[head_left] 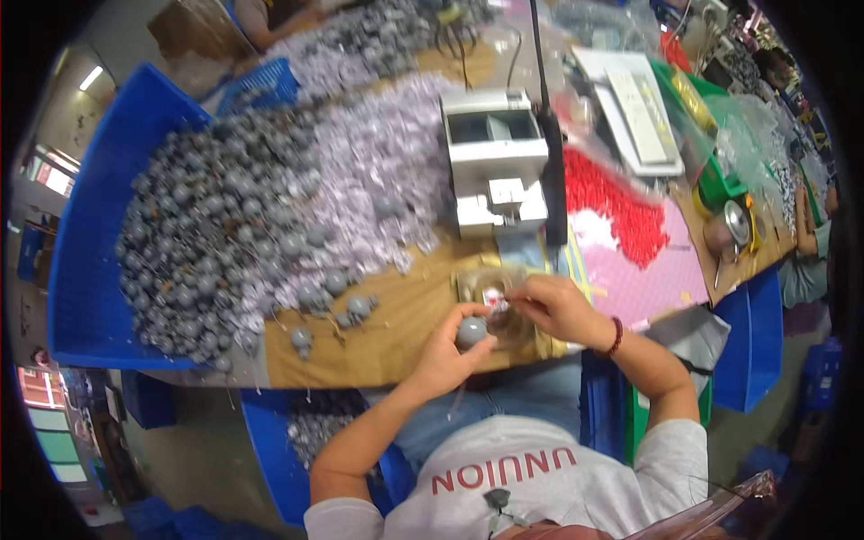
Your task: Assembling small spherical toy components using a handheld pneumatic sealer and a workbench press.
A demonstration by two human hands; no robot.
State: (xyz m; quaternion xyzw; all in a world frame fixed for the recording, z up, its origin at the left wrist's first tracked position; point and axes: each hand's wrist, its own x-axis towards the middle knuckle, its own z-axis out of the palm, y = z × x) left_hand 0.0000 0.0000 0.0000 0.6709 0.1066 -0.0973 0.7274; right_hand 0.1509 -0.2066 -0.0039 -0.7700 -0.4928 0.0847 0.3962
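Note:
Near the table's front edge, my left hand (440, 363) is closed round a smooth grey ball (471, 333), its thumb and fingers on either side. Right of it, my right hand (569, 312) has its fingertips pinched together close to the ball. What those fingertips hold, if anything, is too small to make out. Beneath and beyond both hands sits a shallow brownish dish (467, 285). A small white piece with red marks (492, 297) shows by the fingertips.
Several grey balls (207, 225) are heaped at the left beside a blue bin wall (90, 243). White pieces (382, 135) spread across the middle. A white machine (497, 157) stands beyond my hands. Red pieces (621, 211) and a metal cup (727, 231) lie to the right.

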